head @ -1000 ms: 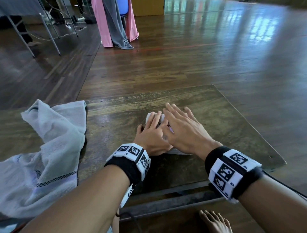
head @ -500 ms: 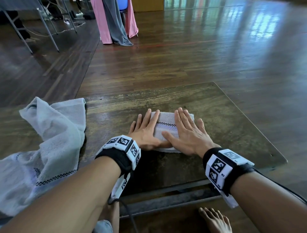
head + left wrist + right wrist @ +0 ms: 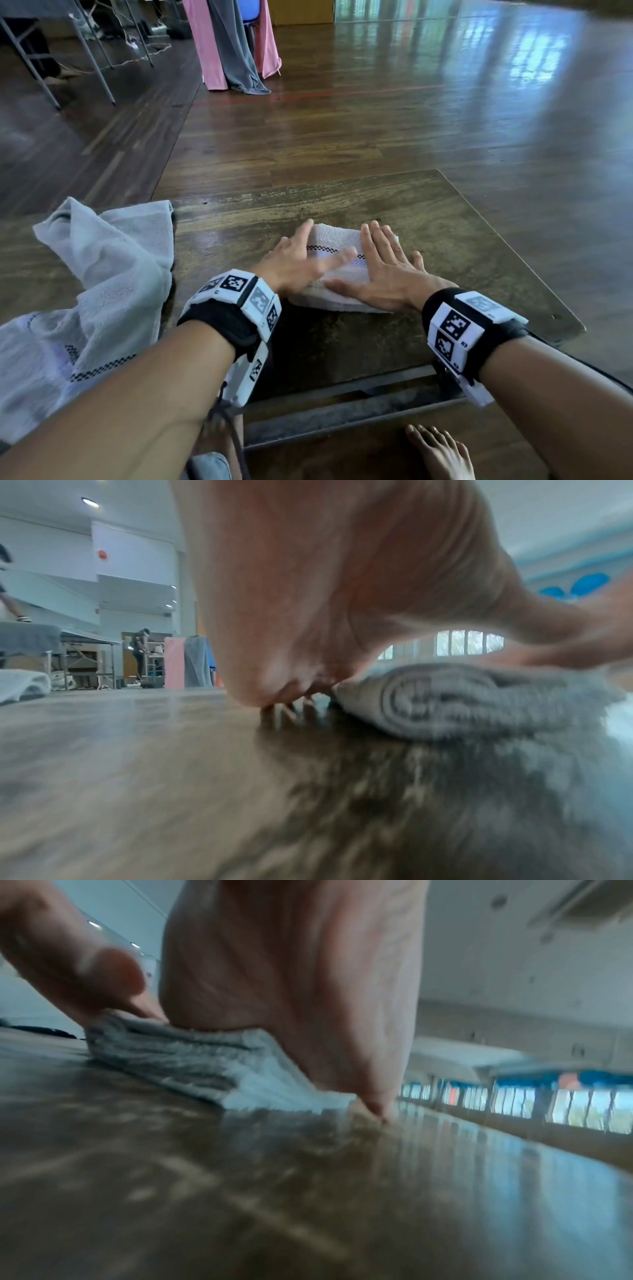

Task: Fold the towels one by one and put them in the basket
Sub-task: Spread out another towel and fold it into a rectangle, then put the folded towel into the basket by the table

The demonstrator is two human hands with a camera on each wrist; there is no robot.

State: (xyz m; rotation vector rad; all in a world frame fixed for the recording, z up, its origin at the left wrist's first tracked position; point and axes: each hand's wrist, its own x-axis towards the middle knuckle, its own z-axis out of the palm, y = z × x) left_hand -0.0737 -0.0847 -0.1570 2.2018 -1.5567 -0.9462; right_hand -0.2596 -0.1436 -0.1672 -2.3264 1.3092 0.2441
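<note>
Both hands flat on a folded towel, mid-surface.

Folded towel [image 3: 337,248] lies on the wooden surface [image 3: 445,240], white with a checked stripe across its top; layered fold edges show in the wrist views. Right hand [image 3: 383,270]: fingers straight and spread, palm down on the towel's right half, thumb along its near edge. Left hand [image 3: 294,260]: fingers extended, blurred, at the towel's left edge, thumb lying across the top; heel of the hand touches the surface beside the towel. Neither hand grips. Loose towel [image 3: 102,274], grey-white, crumpled, lies at the left end of the surface, well apart from the folded one. Basket not in view.
</note>
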